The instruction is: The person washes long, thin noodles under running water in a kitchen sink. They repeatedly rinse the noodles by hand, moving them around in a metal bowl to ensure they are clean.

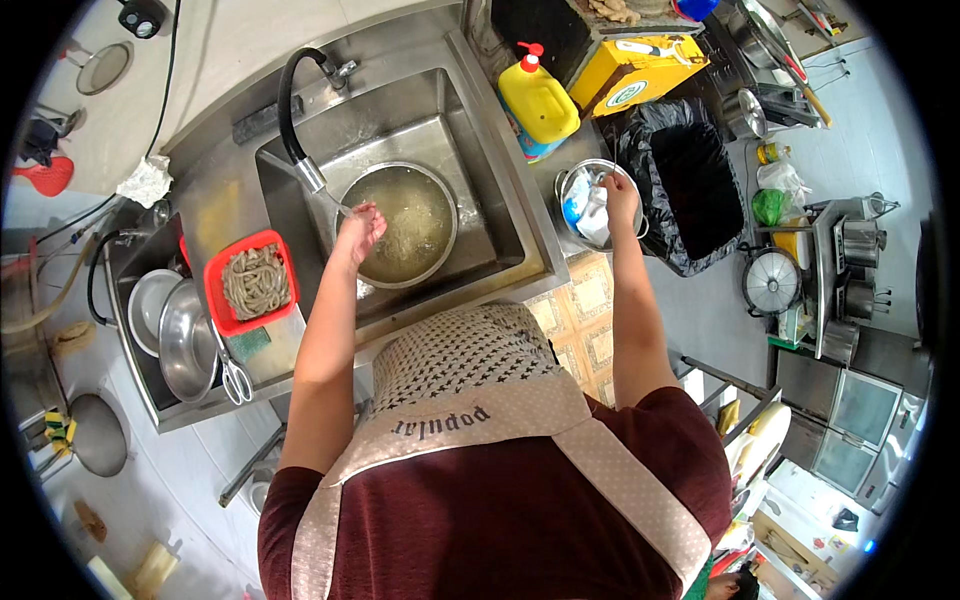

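Note:
My left hand (pixel 363 231) is under the spout of the black-hosed faucet (pixel 309 174), above the left edge of a round metal basin (pixel 411 279) of cloudy water in the steel sink (pixel 480 187). Water runs over its half-curled fingers; whether it grips anything is unclear. Right of the sink, my right hand (pixel 621 196) is at a metal pot (pixel 581 166) with white and blue packaging (pixel 594 214) inside. Its fingers are closed near a thin, dark stick-like thing (pixel 616 154). A red plastic basket (pixel 288 259) of greyish, worm-like strips (pixel 255 283) sits on the left counter.
A yellow jug with a red pump (pixel 537 105) stands at the sink's right. Beyond the pot is a bin lined with black plastic (pixel 649 187). Metal bowls (pixel 187 345) and kitchen scissors (pixel 237 381) lie left, near a green scouring pad (pixel 249 343). Another person (pixel 731 586) is at lower right.

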Action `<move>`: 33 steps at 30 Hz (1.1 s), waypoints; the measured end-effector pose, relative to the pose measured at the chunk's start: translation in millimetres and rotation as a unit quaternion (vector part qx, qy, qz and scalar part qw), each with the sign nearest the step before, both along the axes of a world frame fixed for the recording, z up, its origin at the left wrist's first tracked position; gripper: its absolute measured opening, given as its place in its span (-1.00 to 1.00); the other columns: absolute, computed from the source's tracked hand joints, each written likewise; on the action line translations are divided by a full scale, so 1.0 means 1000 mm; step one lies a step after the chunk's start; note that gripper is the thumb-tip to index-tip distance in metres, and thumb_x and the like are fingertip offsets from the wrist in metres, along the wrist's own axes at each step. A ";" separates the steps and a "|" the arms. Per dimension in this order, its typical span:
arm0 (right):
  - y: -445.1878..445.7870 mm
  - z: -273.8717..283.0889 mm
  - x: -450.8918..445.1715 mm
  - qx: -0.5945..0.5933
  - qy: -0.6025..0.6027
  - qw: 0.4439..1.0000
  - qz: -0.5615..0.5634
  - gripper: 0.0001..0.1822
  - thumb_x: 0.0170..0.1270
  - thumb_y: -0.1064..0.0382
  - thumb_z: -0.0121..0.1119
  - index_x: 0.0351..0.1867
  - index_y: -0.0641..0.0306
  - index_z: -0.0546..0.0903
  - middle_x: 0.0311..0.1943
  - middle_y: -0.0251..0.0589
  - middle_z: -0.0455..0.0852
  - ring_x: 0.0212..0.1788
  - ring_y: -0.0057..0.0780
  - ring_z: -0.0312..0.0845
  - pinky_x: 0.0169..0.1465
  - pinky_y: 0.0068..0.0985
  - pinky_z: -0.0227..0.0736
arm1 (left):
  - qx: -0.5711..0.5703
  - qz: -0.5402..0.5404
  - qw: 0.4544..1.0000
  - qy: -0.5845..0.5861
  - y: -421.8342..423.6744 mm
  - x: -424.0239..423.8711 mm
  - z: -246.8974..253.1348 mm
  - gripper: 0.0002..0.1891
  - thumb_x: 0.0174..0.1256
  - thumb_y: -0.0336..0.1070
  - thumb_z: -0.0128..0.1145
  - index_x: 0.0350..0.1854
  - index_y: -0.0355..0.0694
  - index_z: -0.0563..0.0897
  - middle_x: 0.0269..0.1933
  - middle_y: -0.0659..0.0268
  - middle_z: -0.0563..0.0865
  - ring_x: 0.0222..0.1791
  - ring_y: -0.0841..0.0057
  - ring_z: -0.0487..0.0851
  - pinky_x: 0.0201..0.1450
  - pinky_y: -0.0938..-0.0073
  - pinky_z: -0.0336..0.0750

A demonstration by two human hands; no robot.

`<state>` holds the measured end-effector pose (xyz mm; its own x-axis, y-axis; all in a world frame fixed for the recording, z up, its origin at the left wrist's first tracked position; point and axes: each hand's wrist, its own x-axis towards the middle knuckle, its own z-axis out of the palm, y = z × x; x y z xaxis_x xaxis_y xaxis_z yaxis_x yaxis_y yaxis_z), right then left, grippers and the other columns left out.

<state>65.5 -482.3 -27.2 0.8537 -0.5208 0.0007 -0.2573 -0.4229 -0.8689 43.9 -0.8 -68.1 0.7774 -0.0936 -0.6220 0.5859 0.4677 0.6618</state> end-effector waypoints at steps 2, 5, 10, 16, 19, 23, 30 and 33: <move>-0.011 -0.014 -0.003 -0.051 0.061 0.996 -0.040 -0.76 0.10 0.20 0.03 -0.38 0.36 0.58 -0.59 -0.25 0.61 -0.59 -0.58 0.43 -0.45 -0.60 0.30 | 0.006 0.009 1.000 0.029 -0.005 0.001 0.034 -0.69 0.19 -0.38 -0.04 -0.01 -0.24 0.31 -0.02 0.09 0.47 -0.07 0.27 0.50 0.00 0.33 0.43; 0.046 0.005 0.001 0.148 0.085 0.985 -0.018 -0.80 0.12 0.20 0.02 -0.34 0.26 0.57 -0.62 -0.36 0.52 -0.79 -0.74 0.11 -0.70 -0.70 0.02 | -0.076 0.012 0.996 0.041 0.001 -0.004 0.043 -0.62 0.20 -0.37 -0.06 0.08 -0.25 0.26 0.04 0.05 0.44 0.00 0.25 0.46 0.03 0.26 0.40; 0.188 0.011 -0.004 0.383 0.147 0.893 0.187 -0.86 0.18 0.22 0.03 -0.32 0.20 0.54 -0.54 -0.43 0.52 -0.70 -0.80 0.22 -0.67 -0.78 0.11 | 0.227 -0.127 0.965 -0.037 -0.002 -0.025 0.021 -0.54 0.13 -0.28 0.03 0.12 -0.20 0.35 0.03 0.20 0.51 0.07 0.37 0.42 0.10 0.35 0.27; 0.350 0.052 -0.007 0.560 0.243 0.715 0.342 -0.74 0.15 0.18 0.08 -0.23 0.34 0.48 -0.33 -0.15 0.56 -0.27 -0.41 0.51 -0.14 -0.51 0.45 | 0.726 -0.351 0.584 -0.094 0.033 -0.055 0.027 -0.76 -0.03 -0.27 -0.01 -0.29 -0.04 0.62 -0.25 0.12 0.62 -0.22 0.24 0.57 -0.15 0.24 0.43; 0.398 0.057 -0.001 0.566 0.260 0.683 0.381 -0.72 0.17 0.15 0.07 -0.24 0.36 0.46 -0.29 -0.09 0.56 -0.21 -0.35 0.51 -0.08 -0.45 0.45 | 0.739 -0.157 0.630 -0.179 0.075 -0.068 0.059 -0.78 -0.03 -0.36 -0.04 -0.30 -0.14 0.59 -0.31 0.12 0.60 -0.21 0.21 0.54 -0.19 0.26 0.44; 0.412 0.080 -0.001 0.495 0.299 0.701 0.418 -0.71 0.18 0.10 0.05 -0.33 0.34 0.46 -0.32 -0.10 0.57 -0.22 -0.37 0.52 -0.10 -0.45 0.45 | 0.822 0.016 0.560 -0.106 0.148 -0.081 0.056 -0.73 -0.05 -0.43 -0.03 -0.24 -0.16 0.57 -0.25 0.06 0.56 -0.23 0.13 0.50 -0.15 0.26 0.41; 0.382 0.067 -0.011 0.440 0.315 0.731 0.415 -0.71 0.19 0.04 0.01 -0.38 0.26 0.46 -0.37 -0.18 0.57 -0.32 -0.50 0.51 -0.22 -0.56 0.44 | 0.837 -0.073 0.541 0.021 0.209 -0.104 0.034 -0.80 -0.07 -0.26 0.14 -0.31 -0.01 0.60 0.02 0.28 0.37 0.04 0.26 0.29 0.04 0.28 0.26; 0.363 0.065 -0.014 0.397 0.315 0.758 0.411 -0.71 0.19 0.04 0.01 -0.38 0.26 0.47 -0.40 -0.21 0.58 -0.50 -0.65 0.42 -0.44 -0.71 0.34 | 0.832 -0.025 0.548 -0.076 0.209 -0.098 0.042 -0.84 -0.06 -0.26 0.15 -0.38 -0.09 0.60 -0.04 0.27 0.44 0.03 0.30 0.32 0.06 0.31 0.24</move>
<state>52.0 -118.8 38.0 0.5901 0.5640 -0.5777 -0.6604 -0.0745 -0.7472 -54.3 208.5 -25.6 0.8542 0.4823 0.1942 0.4493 -0.8727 0.1909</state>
